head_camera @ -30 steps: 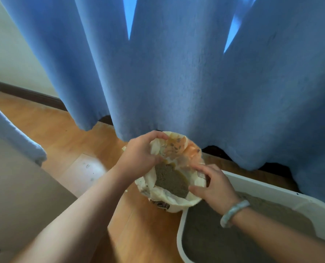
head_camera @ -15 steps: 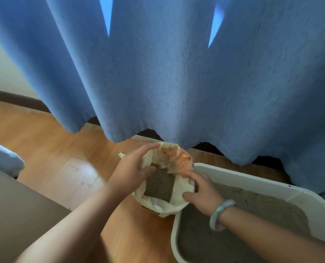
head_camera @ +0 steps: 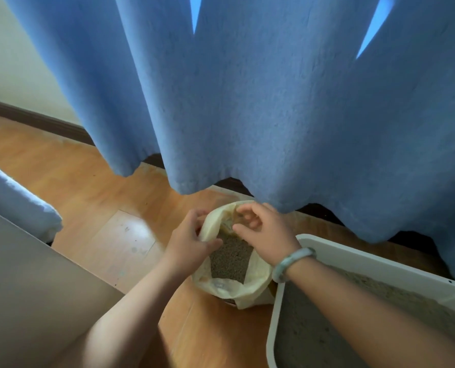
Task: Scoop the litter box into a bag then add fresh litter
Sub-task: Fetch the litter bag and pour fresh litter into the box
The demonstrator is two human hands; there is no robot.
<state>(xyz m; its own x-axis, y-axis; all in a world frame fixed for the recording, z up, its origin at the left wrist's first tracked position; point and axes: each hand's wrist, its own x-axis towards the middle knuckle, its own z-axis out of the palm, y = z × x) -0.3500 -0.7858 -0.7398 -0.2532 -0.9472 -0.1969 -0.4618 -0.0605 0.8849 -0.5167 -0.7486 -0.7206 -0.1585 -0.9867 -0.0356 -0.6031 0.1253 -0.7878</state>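
Observation:
A cream bag [head_camera: 255,284] stands open on the wooden floor, with grey litter [head_camera: 229,258] showing inside. My left hand [head_camera: 189,243] grips the bag's left rim, thumb inside the opening. My right hand [head_camera: 263,232], with a pale green bangle on its wrist, pinches the bag's far rim from above with curled fingers. Right beside the bag stands the white litter box [head_camera: 359,258], holding grey litter [head_camera: 335,333]; my right forearm lies across it.
A blue curtain [head_camera: 247,102] hangs just behind the bag and the box, its hem close above my right hand. A grey-beige surface [head_camera: 22,288] fills the lower left, with a rolled pale blue cloth [head_camera: 11,203] at its far edge. Wooden floor [head_camera: 101,208] stretches to the left.
My right hand has moved from the bag's near-right rim up to its far rim. My left hand has slid lower along the left rim. The bag's mouth has narrowed.

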